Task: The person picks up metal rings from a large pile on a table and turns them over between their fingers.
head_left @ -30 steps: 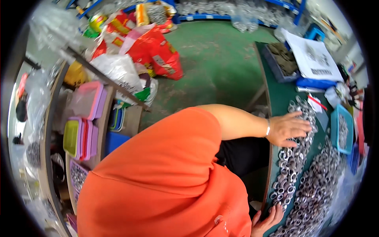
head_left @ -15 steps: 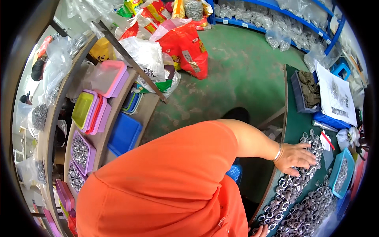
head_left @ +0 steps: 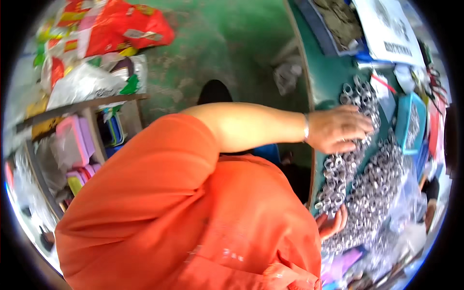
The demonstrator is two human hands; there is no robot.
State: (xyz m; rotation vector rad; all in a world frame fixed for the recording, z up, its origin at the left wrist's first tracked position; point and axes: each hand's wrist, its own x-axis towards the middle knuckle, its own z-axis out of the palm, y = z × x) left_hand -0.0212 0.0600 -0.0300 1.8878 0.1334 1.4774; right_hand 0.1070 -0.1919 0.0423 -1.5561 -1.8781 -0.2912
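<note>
Small silver metal rings (head_left: 333, 179) lie in a long strip along the edge of the dark green table (head_left: 328, 82). My left hand (head_left: 340, 129), with a bracelet at the wrist, lies palm down across the upper part of this strip, its fingers stretched out over the rings. At the strip's lower end is my right hand (head_left: 333, 224), partly hidden by the orange shirt; its visible fingers are extended beside the rings. A larger heap of similar rings (head_left: 372, 193) spreads to the right of the strip. Motion blur softens the details.
A light blue basket (head_left: 402, 145) holding small metal pieces stands right of the strip. Beyond it are a red pen (head_left: 384, 83), a printed sheet (head_left: 389, 29) and a grey bin (head_left: 321, 29) with cloth. Shelving with plastic baskets (head_left: 77, 140) and red bags (head_left: 121, 29) are leftward.
The view has swung right and downward, showing more of the table's near end and my right hand. My left hand still rests on the ring strip.
</note>
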